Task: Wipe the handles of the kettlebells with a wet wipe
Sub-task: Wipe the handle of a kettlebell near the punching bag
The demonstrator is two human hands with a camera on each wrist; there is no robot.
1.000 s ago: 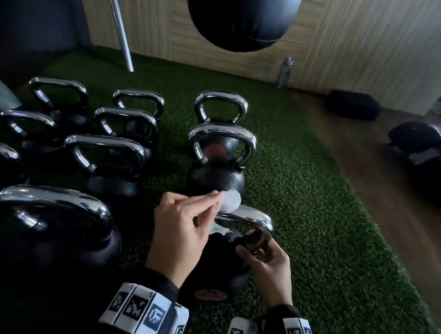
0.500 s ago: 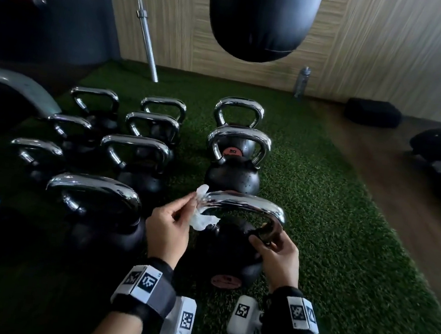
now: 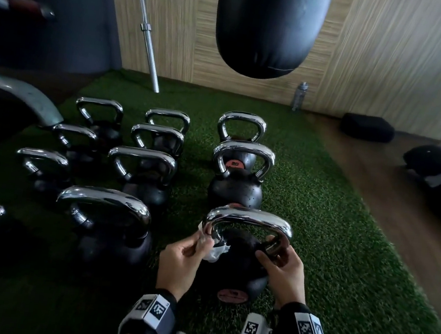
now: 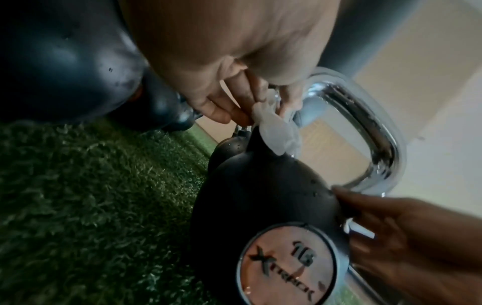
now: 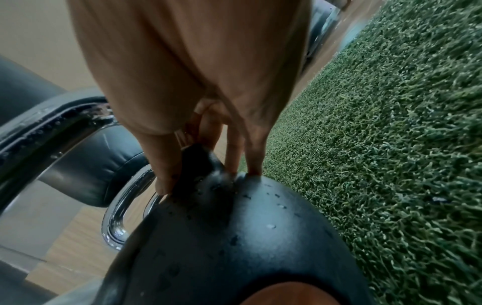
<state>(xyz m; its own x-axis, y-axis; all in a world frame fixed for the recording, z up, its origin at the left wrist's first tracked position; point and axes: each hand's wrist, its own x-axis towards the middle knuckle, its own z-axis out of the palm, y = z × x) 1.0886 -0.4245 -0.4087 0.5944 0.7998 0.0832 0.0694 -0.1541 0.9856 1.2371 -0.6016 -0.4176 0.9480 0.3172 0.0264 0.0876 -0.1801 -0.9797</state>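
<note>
A black kettlebell (image 3: 234, 269) with a chrome handle (image 3: 249, 218) stands nearest me on the green turf; its label (image 4: 284, 266) reads 16. My left hand (image 3: 182, 257) pinches a white wet wipe (image 3: 214, 250) against the left leg of that handle; in the left wrist view the wipe (image 4: 276, 128) hangs down from the fingers. My right hand (image 3: 281, 267) grips the right leg of the handle where it meets the ball, thumb on the inside, in the right wrist view (image 5: 208, 144) too.
Several more chrome-handled kettlebells (image 3: 140, 167) stand in rows to the left and behind. A black punching bag (image 3: 269, 24) hangs ahead. A barbell (image 3: 148, 28) leans on the wooden wall, a bottle (image 3: 299, 96) stands beside it. Wooden floor (image 3: 393, 206) lies right of the turf.
My left hand with the wipe has slid from the top of the handle down its left leg. The right hand keeps its grip; my head has tilted up and back.
</note>
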